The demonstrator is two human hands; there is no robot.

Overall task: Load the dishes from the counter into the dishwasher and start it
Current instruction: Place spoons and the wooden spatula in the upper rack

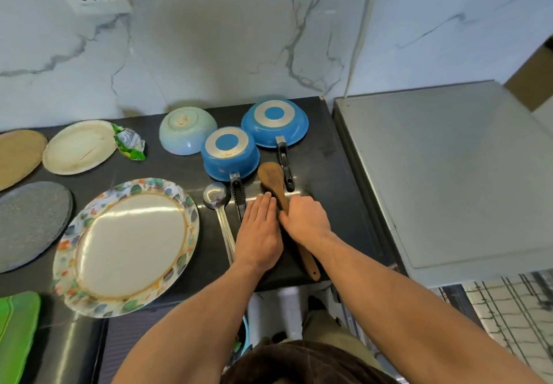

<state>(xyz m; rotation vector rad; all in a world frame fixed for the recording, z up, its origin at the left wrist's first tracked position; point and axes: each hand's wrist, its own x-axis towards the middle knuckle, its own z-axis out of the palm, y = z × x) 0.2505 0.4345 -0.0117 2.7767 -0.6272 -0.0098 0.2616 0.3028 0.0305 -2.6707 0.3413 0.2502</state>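
On the black counter (326, 174) lies a wooden spoon (270, 175), its head pointing away from me. My right hand (305, 219) curls over the middle of its handle and grips it. My left hand (258, 231) lies flat beside it, fingers straight, touching the counter next to the spoon. Two blue pans (229, 153) (273, 121) sit upside down behind the hands, black handles toward me. A steel ladle (215, 196) lies left of my left hand. An upturned pale blue bowl (187, 129) and a large floral plate (128, 246) stand further left.
A cream plate (79, 147), a brown plate (18, 156) and a grey plate (30, 222) lie at the far left, with a green wrapper (130, 144) nearby. A green board (18, 332) sits bottom left. A grey appliance top (449, 174) adjoins the counter's right end.
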